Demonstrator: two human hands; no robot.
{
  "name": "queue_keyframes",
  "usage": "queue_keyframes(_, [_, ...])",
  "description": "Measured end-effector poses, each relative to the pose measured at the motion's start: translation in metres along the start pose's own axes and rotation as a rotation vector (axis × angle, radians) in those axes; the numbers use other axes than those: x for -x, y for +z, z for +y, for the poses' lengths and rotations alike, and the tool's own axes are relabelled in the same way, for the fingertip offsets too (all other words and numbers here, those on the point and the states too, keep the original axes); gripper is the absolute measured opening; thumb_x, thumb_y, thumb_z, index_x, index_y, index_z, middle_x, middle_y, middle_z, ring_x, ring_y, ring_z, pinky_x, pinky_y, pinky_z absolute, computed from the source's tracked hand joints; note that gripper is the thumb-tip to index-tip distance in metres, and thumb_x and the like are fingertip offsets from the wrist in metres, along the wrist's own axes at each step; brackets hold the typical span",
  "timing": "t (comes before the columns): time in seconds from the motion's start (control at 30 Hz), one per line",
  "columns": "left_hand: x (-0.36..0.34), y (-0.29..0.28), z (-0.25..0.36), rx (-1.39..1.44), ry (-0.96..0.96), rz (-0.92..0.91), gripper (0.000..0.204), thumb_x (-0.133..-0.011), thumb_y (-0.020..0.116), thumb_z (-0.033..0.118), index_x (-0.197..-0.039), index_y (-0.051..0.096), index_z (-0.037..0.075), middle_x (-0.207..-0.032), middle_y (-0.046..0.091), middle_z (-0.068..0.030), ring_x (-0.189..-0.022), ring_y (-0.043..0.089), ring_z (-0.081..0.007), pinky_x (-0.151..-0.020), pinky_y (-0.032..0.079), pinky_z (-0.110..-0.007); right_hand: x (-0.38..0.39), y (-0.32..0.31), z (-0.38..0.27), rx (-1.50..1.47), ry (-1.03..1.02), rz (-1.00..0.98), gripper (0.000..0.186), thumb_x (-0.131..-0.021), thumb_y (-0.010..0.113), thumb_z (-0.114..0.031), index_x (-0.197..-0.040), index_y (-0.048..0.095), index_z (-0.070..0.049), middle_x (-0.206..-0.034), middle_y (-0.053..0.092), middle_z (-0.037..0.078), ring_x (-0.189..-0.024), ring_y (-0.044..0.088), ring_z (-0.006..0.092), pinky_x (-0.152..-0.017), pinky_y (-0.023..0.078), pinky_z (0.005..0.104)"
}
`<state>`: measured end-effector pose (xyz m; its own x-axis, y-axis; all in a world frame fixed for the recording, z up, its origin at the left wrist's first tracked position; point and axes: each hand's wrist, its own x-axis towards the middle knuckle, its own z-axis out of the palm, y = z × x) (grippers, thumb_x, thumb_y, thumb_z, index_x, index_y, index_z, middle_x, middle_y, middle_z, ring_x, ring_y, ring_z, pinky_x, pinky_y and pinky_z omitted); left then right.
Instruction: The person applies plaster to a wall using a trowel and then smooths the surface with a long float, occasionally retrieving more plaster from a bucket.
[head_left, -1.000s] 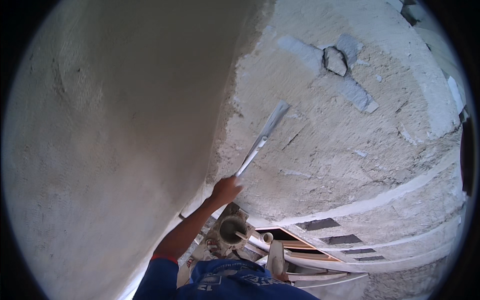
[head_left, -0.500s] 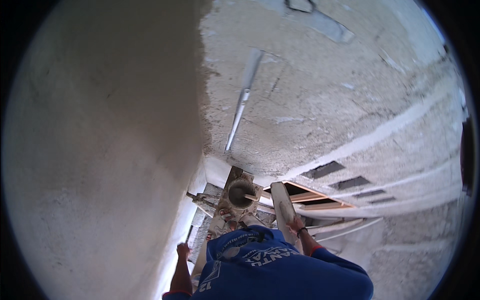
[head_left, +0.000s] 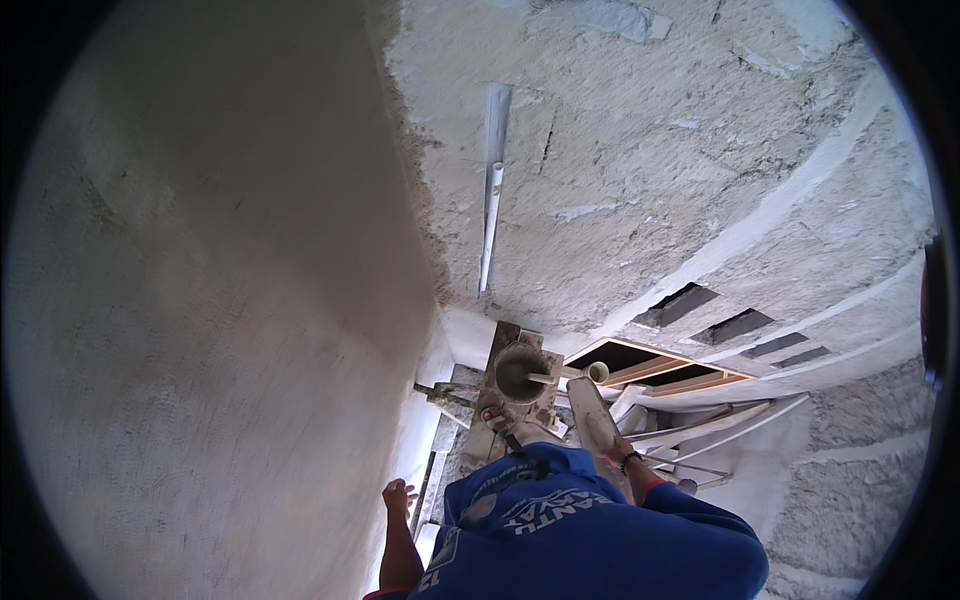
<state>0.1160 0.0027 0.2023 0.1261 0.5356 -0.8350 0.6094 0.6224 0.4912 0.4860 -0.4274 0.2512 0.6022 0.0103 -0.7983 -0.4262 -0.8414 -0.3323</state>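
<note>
My right hand (head_left: 618,454) is closed on the lower end of a long, flat plastering float (head_left: 591,408), pale and smeared with mortar. The float points away from me, to the right of a bucket (head_left: 499,380). In the bucket lies grey mortar, and a light-coloured handle (head_left: 541,378) sticks out over its right rim. My left hand (head_left: 398,497) hangs near the smooth plastered wall (head_left: 250,380) with its fingers loosely bent and apart. I see nothing in it.
The bucket stands on a mortar-stained plank (head_left: 507,336) beside my sandalled foot (head_left: 493,418). A wooden frame (head_left: 655,368) with dark openings lies to the right, near a small pale cup-like thing (head_left: 597,372). A white pipe (head_left: 492,225) runs up the rough wall (head_left: 620,150).
The view has shifted, so the bucket, float and both hands appear farther right. The left hand's fingers look looser now. The right hand keeps its hold on the float.
</note>
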Motion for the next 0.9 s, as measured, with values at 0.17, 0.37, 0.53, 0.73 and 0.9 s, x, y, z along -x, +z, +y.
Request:
queue_keyframes(0.17, [0.004, -0.004, -0.003, 0.008, 0.044, -0.017, 0.033, -0.093, 0.046, 0.026, -0.120, 0.050, 0.007, -0.101, 0.065, -0.0169, -0.078, 0.067, -0.0315, -0.073, 0.047, -0.046, 0.000, 0.001, 0.008, 0.026, 0.017, 0.007, 0.049, -0.069, 0.076, -0.017, -0.109, 0.053, -0.002, -0.079, 0.062, 0.013, -0.057, 0.061, 0.0213, -0.047, 0.052, 0.0345])
queue_keyframes(0.37, [0.003, -0.013, -0.049, 0.034, -0.046, 0.005, 0.033, -0.092, 0.046, 0.024, -0.121, 0.049, 0.008, -0.103, 0.065, -0.0175, -0.077, 0.067, -0.0347, -0.066, 0.048, -0.046, -0.009, 0.007, 0.021, -0.009, -0.072, 0.004, 0.055, -0.069, 0.075, -0.016, -0.115, 0.050, 0.001, -0.085, 0.064, 0.016, -0.062, 0.064, 0.0239, -0.049, 0.053, 0.0364])
queue_keyframes(0.53, [0.021, -0.009, -0.078, 0.182, -0.082, 0.069, 0.027, -0.087, 0.051, 0.019, -0.112, 0.055, 0.008, -0.081, 0.065, -0.0134, -0.051, 0.061, -0.0255, -0.039, 0.039, -0.033, -0.006, 0.008, 0.016, -0.045, -0.042, -0.072, 0.053, -0.071, 0.074, -0.014, -0.115, 0.048, 0.001, -0.083, 0.063, 0.014, -0.061, 0.063, 0.0229, -0.049, 0.053, 0.0359])
queue_keyframes(0.73, [0.037, -0.018, -0.109, 0.284, -0.117, 0.086, 0.031, -0.089, 0.051, 0.023, -0.117, 0.054, 0.011, -0.087, 0.066, -0.0119, -0.062, 0.065, -0.0273, -0.047, 0.043, -0.036, 0.001, 0.009, -0.005, 0.029, -0.081, -0.106, 0.046, -0.074, 0.073, -0.012, -0.111, 0.049, 0.001, -0.079, 0.061, 0.012, -0.057, 0.059, 0.0202, -0.047, 0.051, 0.0348])
queue_keyframes(0.9, [0.051, -0.030, -0.132, 0.275, -0.128, 0.121, 0.030, -0.091, 0.047, 0.025, -0.117, 0.051, 0.009, -0.089, 0.066, -0.0125, -0.065, 0.066, -0.0255, -0.051, 0.046, -0.037, 0.017, 0.021, -0.038, 0.105, -0.105, -0.096, 0.044, -0.075, 0.072, -0.010, -0.112, 0.050, -0.002, -0.079, 0.060, 0.011, -0.056, 0.058, 0.0191, -0.048, 0.050, 0.0338])
